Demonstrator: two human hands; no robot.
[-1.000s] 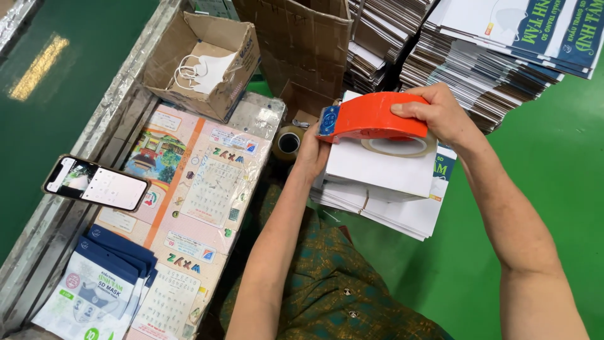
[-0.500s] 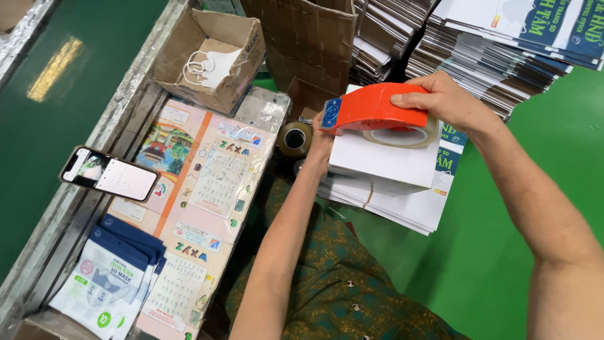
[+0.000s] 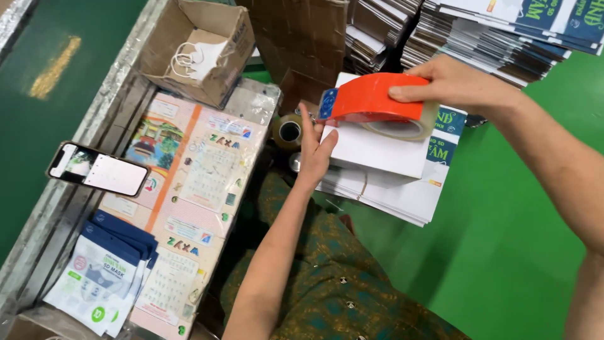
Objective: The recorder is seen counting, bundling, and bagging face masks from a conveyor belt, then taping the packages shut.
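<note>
Clearly the right hand grips the orange tape dispenser over the white bundle of papers; the left hand (open, flat) steadies the bundle's left edge. Its fingers might catch the sticky tape, or the loose stack might slide.

The left arm comes up from the bottom of the view, bare forearm slanting up and to the right. The left hand stands edge-on at the end of it, wrist nearly straight, fingers extended upward and held close together, thumb apart on the right side; the palm faces right. The right arm enters from the right edge, forearm running up and left. The right hand is turned palm down, fingers curled in a grip, thumb stretched out leftward along the top. The two hands are near each other, not touching.
</note>
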